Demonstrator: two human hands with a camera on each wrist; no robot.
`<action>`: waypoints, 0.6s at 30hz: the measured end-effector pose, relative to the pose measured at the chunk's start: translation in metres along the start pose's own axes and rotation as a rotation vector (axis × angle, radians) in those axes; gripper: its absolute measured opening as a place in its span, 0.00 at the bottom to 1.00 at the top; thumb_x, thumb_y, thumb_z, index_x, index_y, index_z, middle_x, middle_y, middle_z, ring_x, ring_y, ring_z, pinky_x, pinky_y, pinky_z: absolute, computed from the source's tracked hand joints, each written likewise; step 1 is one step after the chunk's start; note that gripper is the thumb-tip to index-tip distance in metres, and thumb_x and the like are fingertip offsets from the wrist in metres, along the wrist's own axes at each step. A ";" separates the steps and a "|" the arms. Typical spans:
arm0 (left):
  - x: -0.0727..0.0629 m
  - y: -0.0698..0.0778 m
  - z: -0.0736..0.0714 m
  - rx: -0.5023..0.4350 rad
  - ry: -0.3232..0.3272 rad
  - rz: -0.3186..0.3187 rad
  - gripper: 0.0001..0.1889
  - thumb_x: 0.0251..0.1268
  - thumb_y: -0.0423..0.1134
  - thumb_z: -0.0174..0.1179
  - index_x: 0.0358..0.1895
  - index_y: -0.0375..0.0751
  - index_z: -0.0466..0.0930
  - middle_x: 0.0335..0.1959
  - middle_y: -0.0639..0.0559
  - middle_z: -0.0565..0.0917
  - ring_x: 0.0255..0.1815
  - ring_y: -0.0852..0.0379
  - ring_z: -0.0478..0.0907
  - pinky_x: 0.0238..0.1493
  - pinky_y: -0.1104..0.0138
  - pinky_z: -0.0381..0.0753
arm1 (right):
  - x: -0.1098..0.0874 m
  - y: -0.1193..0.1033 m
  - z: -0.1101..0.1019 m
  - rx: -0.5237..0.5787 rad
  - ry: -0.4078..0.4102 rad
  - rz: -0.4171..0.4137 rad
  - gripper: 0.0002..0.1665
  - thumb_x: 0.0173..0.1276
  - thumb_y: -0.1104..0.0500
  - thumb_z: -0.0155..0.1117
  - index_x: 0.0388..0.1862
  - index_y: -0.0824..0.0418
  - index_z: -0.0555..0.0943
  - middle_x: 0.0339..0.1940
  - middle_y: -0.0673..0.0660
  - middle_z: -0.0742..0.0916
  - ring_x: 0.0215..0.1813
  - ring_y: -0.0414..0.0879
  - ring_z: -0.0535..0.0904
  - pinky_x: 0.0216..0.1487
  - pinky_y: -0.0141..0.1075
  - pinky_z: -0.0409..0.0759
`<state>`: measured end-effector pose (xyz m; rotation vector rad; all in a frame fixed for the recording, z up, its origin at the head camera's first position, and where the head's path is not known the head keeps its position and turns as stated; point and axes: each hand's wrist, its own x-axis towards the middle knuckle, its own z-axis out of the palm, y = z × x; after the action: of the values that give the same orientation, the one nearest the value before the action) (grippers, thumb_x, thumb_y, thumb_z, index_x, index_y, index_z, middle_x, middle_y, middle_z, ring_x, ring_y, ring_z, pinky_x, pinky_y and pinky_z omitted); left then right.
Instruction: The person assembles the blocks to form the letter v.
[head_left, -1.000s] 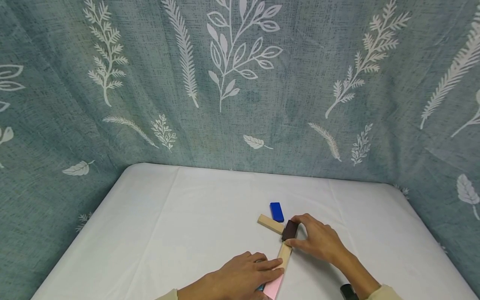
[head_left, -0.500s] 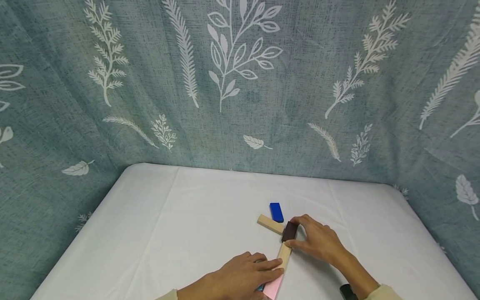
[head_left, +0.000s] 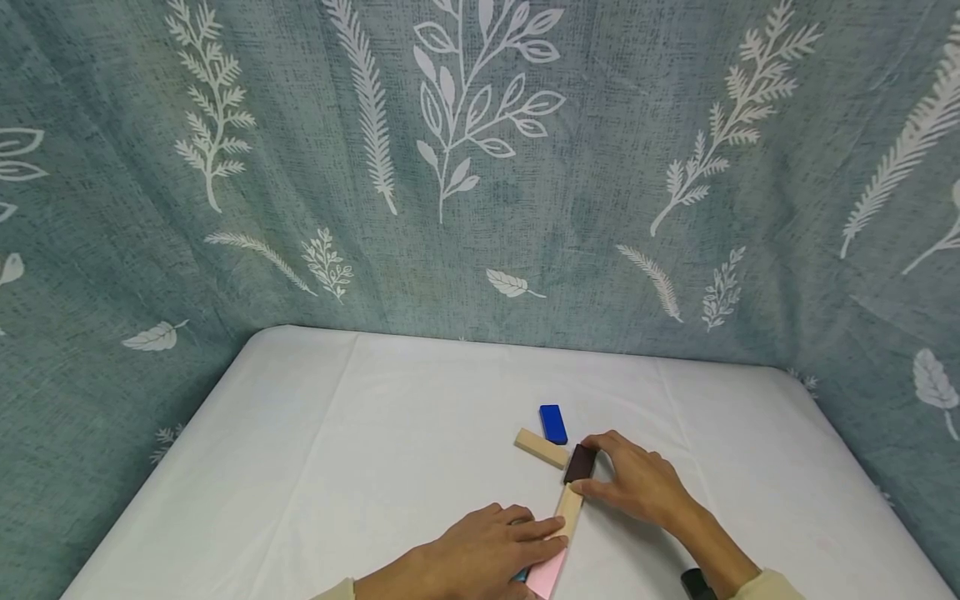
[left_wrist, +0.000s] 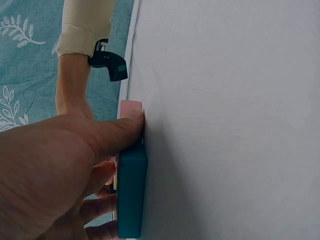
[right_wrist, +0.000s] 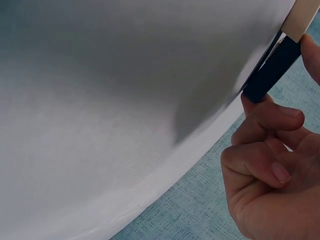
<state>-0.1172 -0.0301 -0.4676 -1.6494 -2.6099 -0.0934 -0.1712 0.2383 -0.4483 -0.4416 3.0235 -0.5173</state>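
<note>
My right hand [head_left: 637, 479] pinches a dark brown block [head_left: 580, 464] between thumb and forefinger at the far end of a row of blocks. Nearer me, a pale wooden block [head_left: 571, 505] meets it end to end, followed by a pink block [head_left: 547, 573]. My left hand [head_left: 487, 550] grips the near part of this row, fingers across the wooden and pink blocks. In the left wrist view the thumb presses at the pink block [left_wrist: 131, 107], and a teal block [left_wrist: 132, 192] lies alongside. The right wrist view has the brown block [right_wrist: 271, 70] between the fingertips.
Another wooden block [head_left: 542, 448] lies at an angle beside the brown one, with a blue block [head_left: 553, 424] just behind it. Everything sits on a white-covered table [head_left: 375, 433]. A patterned curtain [head_left: 480, 167] hangs behind. A black device [head_left: 697, 583] is at the right wrist.
The dark brown block has shifted slightly toward me and sits flatter, in line with the wooden block. The left hand has stayed in place.
</note>
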 end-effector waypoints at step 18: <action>0.000 0.000 0.000 -0.011 -0.004 -0.003 0.36 0.70 0.67 0.52 0.76 0.55 0.67 0.77 0.58 0.64 0.66 0.63 0.69 0.52 0.71 0.73 | 0.000 0.000 0.001 0.047 -0.014 0.006 0.35 0.61 0.37 0.73 0.61 0.54 0.80 0.62 0.57 0.83 0.63 0.60 0.79 0.51 0.64 0.77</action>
<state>-0.1175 -0.0304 -0.4671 -1.6507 -2.6201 -0.1050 -0.1709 0.2382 -0.4496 -0.4313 2.9918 -0.5806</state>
